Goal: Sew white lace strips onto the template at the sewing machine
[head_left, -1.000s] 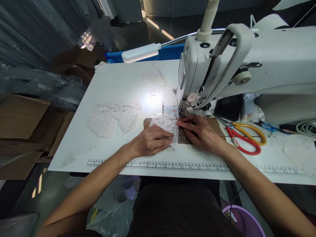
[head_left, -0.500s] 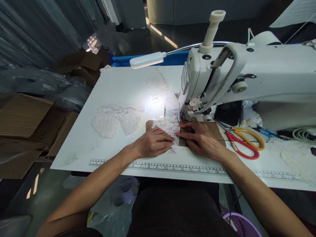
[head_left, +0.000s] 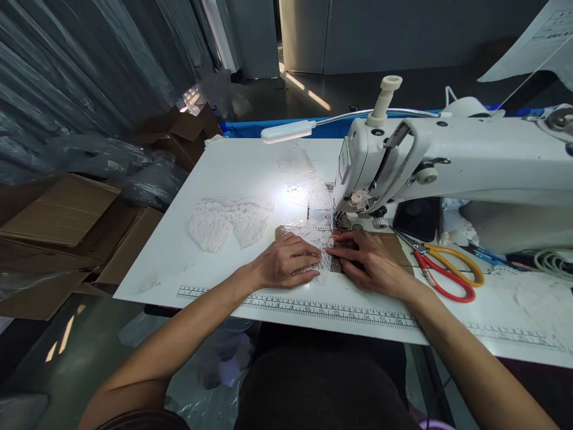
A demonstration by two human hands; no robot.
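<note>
A piece of white lace (head_left: 313,234) lies on a brown patch (head_left: 394,243) of the white table, just in front of the needle of a white sewing machine (head_left: 452,161). My left hand (head_left: 286,261) lies flat on the lace, fingers pressing it down. My right hand (head_left: 369,260) rests on the brown patch beside it, fingertips touching the lace's right edge. The two hands nearly meet at the fingertips.
More lace pieces (head_left: 226,220) lie left and behind the needle (head_left: 302,164). Red-and-yellow scissors (head_left: 443,269) lie right of my right hand. A gooseneck lamp (head_left: 289,131) lights the needle area. A printed ruler (head_left: 313,304) runs along the table's near edge. Cardboard boxes (head_left: 67,209) stand at left.
My head has pulled back and tilted up, so the table looks smaller and lower. Both hands stay on the lace with the fingertips slightly closer together.
</note>
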